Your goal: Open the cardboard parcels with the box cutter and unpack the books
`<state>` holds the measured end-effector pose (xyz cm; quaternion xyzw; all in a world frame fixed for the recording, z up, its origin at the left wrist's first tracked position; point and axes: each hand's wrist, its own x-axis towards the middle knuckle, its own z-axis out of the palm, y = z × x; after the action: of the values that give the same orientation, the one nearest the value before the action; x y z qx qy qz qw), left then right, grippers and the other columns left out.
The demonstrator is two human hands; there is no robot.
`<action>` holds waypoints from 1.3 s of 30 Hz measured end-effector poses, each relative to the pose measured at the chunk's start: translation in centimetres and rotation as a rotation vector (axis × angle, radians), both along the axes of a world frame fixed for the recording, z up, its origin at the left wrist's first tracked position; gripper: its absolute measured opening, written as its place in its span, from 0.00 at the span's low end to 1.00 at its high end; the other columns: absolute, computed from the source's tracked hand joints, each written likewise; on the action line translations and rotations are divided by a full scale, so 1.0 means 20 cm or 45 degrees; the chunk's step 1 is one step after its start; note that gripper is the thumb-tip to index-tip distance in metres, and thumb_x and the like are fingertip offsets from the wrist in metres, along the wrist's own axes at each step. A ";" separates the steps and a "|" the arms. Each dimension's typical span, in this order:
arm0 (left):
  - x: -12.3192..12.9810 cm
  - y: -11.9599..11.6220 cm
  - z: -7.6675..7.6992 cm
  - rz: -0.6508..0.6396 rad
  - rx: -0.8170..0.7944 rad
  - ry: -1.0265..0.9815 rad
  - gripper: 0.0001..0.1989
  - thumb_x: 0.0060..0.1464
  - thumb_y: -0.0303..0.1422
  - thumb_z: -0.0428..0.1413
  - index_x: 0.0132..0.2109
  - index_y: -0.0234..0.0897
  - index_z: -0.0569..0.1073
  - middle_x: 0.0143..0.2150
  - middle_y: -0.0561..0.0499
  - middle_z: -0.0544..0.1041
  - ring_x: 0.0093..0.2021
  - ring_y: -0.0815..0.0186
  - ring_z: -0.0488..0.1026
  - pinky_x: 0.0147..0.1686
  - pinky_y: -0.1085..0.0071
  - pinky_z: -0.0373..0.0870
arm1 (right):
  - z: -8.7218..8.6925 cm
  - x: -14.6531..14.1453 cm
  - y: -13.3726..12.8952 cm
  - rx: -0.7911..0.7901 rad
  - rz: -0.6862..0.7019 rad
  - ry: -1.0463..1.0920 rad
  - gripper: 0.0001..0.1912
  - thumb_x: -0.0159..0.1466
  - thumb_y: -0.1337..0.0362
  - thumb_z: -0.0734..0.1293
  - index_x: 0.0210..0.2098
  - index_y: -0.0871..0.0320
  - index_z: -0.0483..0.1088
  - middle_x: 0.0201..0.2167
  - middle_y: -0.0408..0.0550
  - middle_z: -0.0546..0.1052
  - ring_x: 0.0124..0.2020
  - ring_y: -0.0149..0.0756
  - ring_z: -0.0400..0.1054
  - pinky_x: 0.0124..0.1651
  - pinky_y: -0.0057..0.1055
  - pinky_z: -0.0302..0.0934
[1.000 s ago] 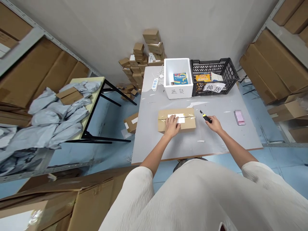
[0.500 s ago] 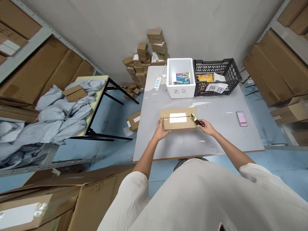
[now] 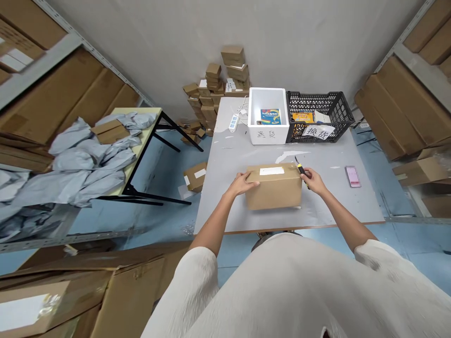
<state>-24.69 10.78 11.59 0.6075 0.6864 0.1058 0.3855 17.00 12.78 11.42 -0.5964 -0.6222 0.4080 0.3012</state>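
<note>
Filling the middle of the view, the table carries the black crate and, just beside it, the white tub. The brown box is nearer to the person, between the two hands, with a white label on its top. The left hand has its grip on the box's left end. The right hand has its grip closed around the knife, whose blade is out, near the right end.

This seems to be a step of handling the box with knife ready; I judge the next move calls for a steady box and fingers away from the blade.

The box's underside and contents are hidden; whether it is tilted or lifted, I cannot tell. Fingers cover part of the handle.
</note>
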 end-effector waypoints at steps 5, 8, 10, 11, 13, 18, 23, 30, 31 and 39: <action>0.06 0.09 -0.05 0.053 -0.140 -0.052 0.44 0.56 0.65 0.63 0.66 0.37 0.78 0.71 0.33 0.76 0.70 0.39 0.76 0.64 0.53 0.75 | -0.04 0.03 0.01 -0.112 -0.058 0.110 0.31 0.64 0.38 0.71 0.56 0.53 0.73 0.43 0.50 0.85 0.43 0.47 0.79 0.52 0.49 0.77; 0.13 0.11 -0.11 0.129 -0.110 -0.126 0.38 0.59 0.58 0.64 0.67 0.37 0.76 0.67 0.35 0.81 0.67 0.43 0.79 0.63 0.55 0.77 | -0.12 0.03 0.00 -0.112 -0.074 0.163 0.32 0.61 0.37 0.72 0.54 0.52 0.72 0.52 0.54 0.84 0.54 0.49 0.79 0.61 0.53 0.75; 0.16 0.12 -0.14 0.198 -0.091 -0.180 0.37 0.62 0.50 0.64 0.72 0.38 0.72 0.66 0.36 0.82 0.65 0.48 0.80 0.63 0.58 0.77 | -0.16 0.04 0.00 -0.122 -0.106 0.190 0.33 0.61 0.36 0.72 0.54 0.52 0.71 0.55 0.56 0.83 0.57 0.50 0.78 0.63 0.54 0.73; 0.17 0.12 -0.15 0.233 -0.085 -0.200 0.37 0.62 0.47 0.64 0.74 0.38 0.69 0.66 0.36 0.81 0.64 0.50 0.81 0.63 0.59 0.77 | -0.18 0.04 -0.01 -0.132 -0.114 0.197 0.33 0.61 0.36 0.72 0.54 0.52 0.71 0.56 0.57 0.83 0.58 0.50 0.78 0.64 0.55 0.73; 0.17 0.10 -0.18 0.292 -0.080 -0.239 0.40 0.63 0.43 0.63 0.77 0.38 0.64 0.68 0.36 0.79 0.64 0.53 0.81 0.64 0.60 0.76 | -0.20 0.06 -0.01 -0.143 -0.109 0.205 0.32 0.61 0.37 0.72 0.54 0.52 0.71 0.57 0.56 0.83 0.58 0.50 0.78 0.64 0.56 0.73; 0.13 -0.02 -0.21 0.289 -0.179 -0.322 0.45 0.63 0.43 0.63 0.80 0.38 0.55 0.73 0.31 0.73 0.67 0.51 0.78 0.62 0.57 0.79 | -0.22 0.11 -0.07 -0.193 -0.067 0.147 0.29 0.63 0.41 0.72 0.55 0.53 0.72 0.58 0.57 0.82 0.52 0.48 0.79 0.58 0.52 0.76; 0.09 -0.20 -0.21 0.214 -0.515 -0.445 0.43 0.62 0.50 0.64 0.77 0.44 0.58 0.72 0.32 0.74 0.66 0.48 0.79 0.54 0.55 0.83 | -0.26 0.15 -0.14 -0.247 -0.032 0.085 0.25 0.64 0.44 0.71 0.53 0.53 0.72 0.58 0.55 0.82 0.44 0.42 0.79 0.48 0.44 0.78; 0.13 -0.31 -0.16 0.230 -0.482 -0.539 0.52 0.49 0.55 0.74 0.74 0.47 0.60 0.72 0.33 0.74 0.66 0.45 0.78 0.54 0.53 0.83 | -0.23 0.13 -0.17 -0.323 -0.094 0.035 0.23 0.65 0.45 0.71 0.52 0.52 0.70 0.50 0.52 0.84 0.40 0.41 0.79 0.40 0.39 0.76; 0.14 -0.32 -0.15 0.235 -0.485 -0.553 0.55 0.46 0.54 0.76 0.74 0.46 0.60 0.70 0.33 0.75 0.66 0.45 0.79 0.55 0.53 0.83 | -0.21 0.13 -0.18 -0.335 -0.097 0.036 0.23 0.65 0.45 0.71 0.52 0.51 0.69 0.47 0.51 0.84 0.38 0.41 0.79 0.39 0.39 0.76; 0.05 -0.26 -0.06 0.325 -0.412 -0.660 0.57 0.53 0.55 0.73 0.79 0.42 0.56 0.70 0.32 0.75 0.65 0.48 0.79 0.59 0.56 0.79 | -0.07 0.11 -0.10 -0.239 -0.249 0.247 0.29 0.62 0.37 0.73 0.50 0.51 0.67 0.45 0.50 0.85 0.38 0.41 0.81 0.44 0.40 0.76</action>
<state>-23.59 5.67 10.32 0.4004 0.6439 0.1936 0.6225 19.11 10.84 10.02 -0.6374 -0.4884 0.4888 0.3410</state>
